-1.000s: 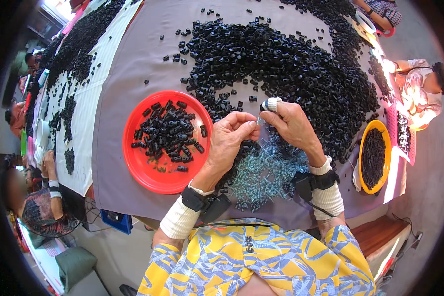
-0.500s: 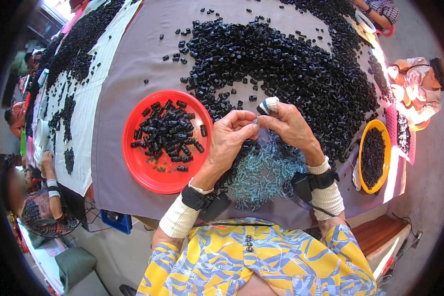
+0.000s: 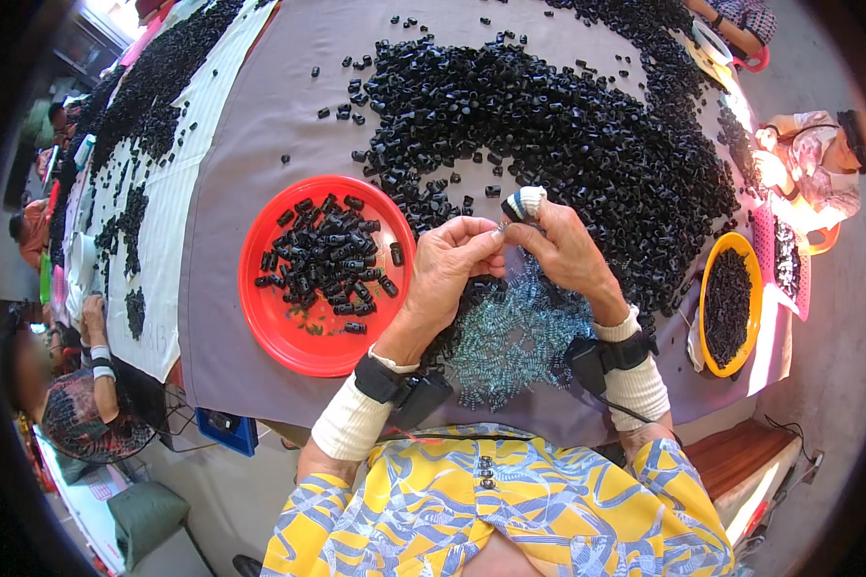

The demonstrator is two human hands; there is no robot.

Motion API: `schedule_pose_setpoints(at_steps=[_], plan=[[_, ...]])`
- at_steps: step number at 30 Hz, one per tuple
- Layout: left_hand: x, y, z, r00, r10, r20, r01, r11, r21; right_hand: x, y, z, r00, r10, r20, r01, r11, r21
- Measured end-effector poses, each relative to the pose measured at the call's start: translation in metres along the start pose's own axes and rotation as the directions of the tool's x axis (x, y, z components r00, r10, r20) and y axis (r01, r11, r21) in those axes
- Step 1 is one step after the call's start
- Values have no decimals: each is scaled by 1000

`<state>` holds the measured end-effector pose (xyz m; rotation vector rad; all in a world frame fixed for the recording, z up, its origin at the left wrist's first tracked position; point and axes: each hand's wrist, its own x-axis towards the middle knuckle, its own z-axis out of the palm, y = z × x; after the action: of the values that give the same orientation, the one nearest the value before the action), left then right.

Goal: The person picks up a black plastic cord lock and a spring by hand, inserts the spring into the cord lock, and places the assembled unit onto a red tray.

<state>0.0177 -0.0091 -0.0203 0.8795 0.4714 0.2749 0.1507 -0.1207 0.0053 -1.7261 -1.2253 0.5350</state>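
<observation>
My left hand [image 3: 445, 272] and my right hand [image 3: 570, 252] meet over the table, fingertips pinched together around a tiny shiny piece [image 3: 500, 229]. It is too small to name, and the fingers partly cover it. A striped cloth cover [image 3: 523, 204] sits on one finger of my right hand. Just below the hands lies a pile of pale blue-green coil springs [image 3: 510, 337]. Left of my left hand stands a round red tray [image 3: 262, 332] holding many small black cylindrical plastic parts [image 3: 322, 252]. A large heap of similar-looking black parts [image 3: 548, 125] spreads beyond my hands.
A yellow bowl [image 3: 759, 298] of thin black pieces stands at the right edge, beside a pink basket [image 3: 763, 236]. Grey cloth [image 3: 250, 125] covers the table. People sit at the left and right. Dark devices with a cable are strapped on my wrists.
My fingertips have shifted slightly at the pinch, and the left fingers are curled a little closer. The person at the right has moved an arm. The trays and heaps look the same.
</observation>
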Motion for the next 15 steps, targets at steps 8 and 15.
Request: schedule_pose_setpoints(at_steps=[8, 15], plan=[[-3, 5, 4, 991, 129, 20, -131, 977, 170, -2, 1, 0, 997, 11, -80, 2, 986, 168], [-5, 10, 3, 979, 201, 45, -202, 894, 401, 2, -3, -9, 986, 66, 153, -82, 992, 97]])
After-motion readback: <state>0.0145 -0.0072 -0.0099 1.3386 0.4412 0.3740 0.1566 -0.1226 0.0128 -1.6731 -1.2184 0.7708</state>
